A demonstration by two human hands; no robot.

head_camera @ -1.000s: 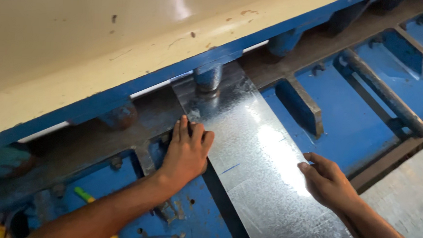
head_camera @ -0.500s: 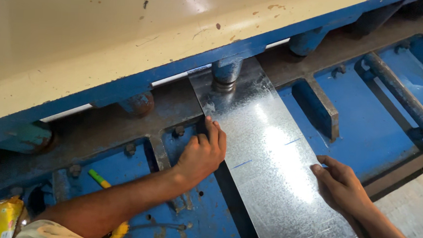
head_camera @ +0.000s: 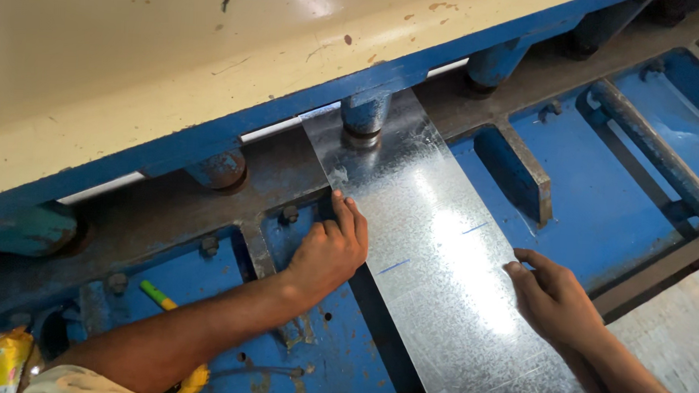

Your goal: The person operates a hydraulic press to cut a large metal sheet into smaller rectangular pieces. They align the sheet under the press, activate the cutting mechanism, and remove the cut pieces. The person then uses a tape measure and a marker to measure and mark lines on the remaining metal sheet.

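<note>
Metal sheet (head_camera: 433, 265), long shiny strip, lies centre frame on the blue machine bed (head_camera: 604, 202), long axis running from lower right up to upper centre, far end tucked under the blue clamp post (head_camera: 364, 113) and cream machine housing (head_camera: 173, 68). Left hand (head_camera: 329, 251) lies flat, fingers together, pressing the sheet's left edge, not gripping. Right hand (head_camera: 555, 299) sits at the sheet's right edge, fingers loosely curled, touching it; can't tell if it clamps. Short blue pen marks on the sheet between the hands. Raised blue bar (head_camera: 518, 169) just right of the sheet. Grey rod (head_camera: 659, 153) upper right. Yellow-handled tool (head_camera: 157, 294) lower left.
</note>
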